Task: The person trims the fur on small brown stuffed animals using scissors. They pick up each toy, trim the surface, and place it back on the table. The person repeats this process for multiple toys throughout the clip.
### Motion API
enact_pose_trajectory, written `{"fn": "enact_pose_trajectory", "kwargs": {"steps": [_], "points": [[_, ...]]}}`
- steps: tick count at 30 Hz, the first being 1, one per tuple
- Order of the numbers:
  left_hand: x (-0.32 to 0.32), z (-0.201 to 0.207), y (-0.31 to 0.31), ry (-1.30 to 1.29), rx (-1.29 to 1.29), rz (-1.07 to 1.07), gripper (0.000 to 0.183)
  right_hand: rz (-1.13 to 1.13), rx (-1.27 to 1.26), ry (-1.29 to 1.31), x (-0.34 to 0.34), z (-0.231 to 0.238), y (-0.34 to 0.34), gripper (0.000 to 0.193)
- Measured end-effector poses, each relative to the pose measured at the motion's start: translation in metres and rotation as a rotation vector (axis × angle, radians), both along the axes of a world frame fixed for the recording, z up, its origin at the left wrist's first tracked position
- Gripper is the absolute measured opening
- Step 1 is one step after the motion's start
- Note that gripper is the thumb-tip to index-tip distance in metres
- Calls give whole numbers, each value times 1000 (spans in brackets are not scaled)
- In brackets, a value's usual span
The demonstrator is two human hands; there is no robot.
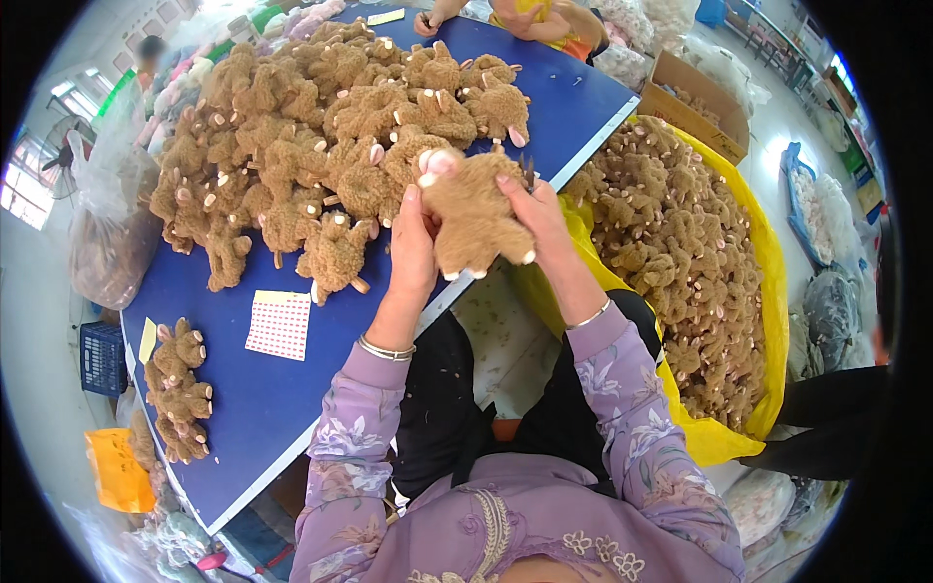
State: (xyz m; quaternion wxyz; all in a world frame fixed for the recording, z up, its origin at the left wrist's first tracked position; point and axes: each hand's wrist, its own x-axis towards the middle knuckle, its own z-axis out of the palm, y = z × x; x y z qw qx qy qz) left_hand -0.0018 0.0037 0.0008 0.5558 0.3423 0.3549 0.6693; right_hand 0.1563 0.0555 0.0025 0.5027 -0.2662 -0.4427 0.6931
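A brown plush animal [476,214] with pink ears and white-tipped paws is held up over the table's near edge, between my two hands. My left hand [415,243] grips its left side, the thumb by its pink part. On the other side my right hand [540,219] is closed on the toy, its thumb pressed into the fur. Two dark narrow tips [528,173] stick up by my right fingers, perhaps thread snips; the rest is hidden. Just beyond lies a large heap of similar brown plush toys [282,126] on the blue table [262,403].
A yellow-lined sack [773,321] full of brown plush toys stands at my right, a cardboard box [724,131] behind it. On the table are a red-marked white sheet [279,328] and a small toy group [178,394]. Another person's hand [428,24] shows across the table.
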Motion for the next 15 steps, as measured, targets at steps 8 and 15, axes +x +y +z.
{"fn": "enact_pose_trajectory", "kwargs": {"steps": [8,15], "points": [[9,2,-5,571,14,-61,27,-131,26,66,11,0,5,28],[3,6,-8,423,-110,-397,17,-157,55,48,22,3,12,26]]}}
